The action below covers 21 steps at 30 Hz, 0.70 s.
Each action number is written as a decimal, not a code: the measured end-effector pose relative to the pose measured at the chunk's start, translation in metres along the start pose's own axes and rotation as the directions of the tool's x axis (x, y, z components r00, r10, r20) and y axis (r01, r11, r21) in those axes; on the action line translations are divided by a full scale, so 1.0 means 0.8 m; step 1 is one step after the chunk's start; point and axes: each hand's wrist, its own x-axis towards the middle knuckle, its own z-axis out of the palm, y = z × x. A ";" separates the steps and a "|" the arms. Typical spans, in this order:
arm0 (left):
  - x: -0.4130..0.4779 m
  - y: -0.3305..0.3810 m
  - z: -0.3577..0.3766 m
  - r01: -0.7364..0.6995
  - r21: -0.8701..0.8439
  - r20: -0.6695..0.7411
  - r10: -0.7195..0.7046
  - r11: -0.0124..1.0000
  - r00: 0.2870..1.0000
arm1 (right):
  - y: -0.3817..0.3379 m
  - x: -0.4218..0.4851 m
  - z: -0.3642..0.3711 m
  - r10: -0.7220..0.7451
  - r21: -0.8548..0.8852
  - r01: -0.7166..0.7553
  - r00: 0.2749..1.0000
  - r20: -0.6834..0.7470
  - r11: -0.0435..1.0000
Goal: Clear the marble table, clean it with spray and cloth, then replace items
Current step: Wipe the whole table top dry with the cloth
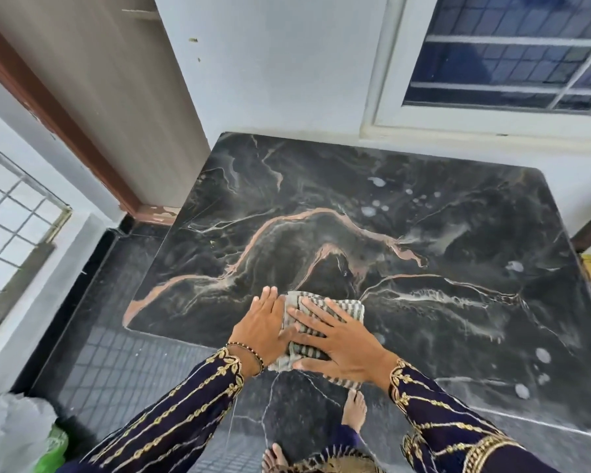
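Note:
The black marble table with pink and white veins fills the middle of the view. Wet droplets and smears speckle its right half. A grey striped cloth lies folded at the near edge. My left hand presses flat on the cloth's left side, fingers together. My right hand lies spread over the cloth's middle, fingers apart. Both hands press down on it rather than closing around it. No spray bottle is in view.
A white wall and a barred window stand behind the table. A brown door frame runs at the left. A white bag with a green item sits on the dark tiled floor at lower left. My bare feet show below.

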 end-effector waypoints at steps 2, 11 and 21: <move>0.018 0.005 -0.001 0.017 -0.060 -0.001 -0.017 0.998 1.000 | 0.025 0.010 -0.008 0.004 -0.009 -0.004 1.000 0.007 1.000; 0.137 0.031 -0.020 0.085 -0.216 -0.037 -0.095 0.973 0.995 | 0.206 0.098 -0.059 0.093 0.060 -0.099 0.990 0.102 0.993; 0.309 0.032 -0.114 0.337 0.055 0.063 -0.340 0.940 0.938 | 0.395 0.230 -0.113 0.174 0.069 -0.181 0.980 0.099 0.981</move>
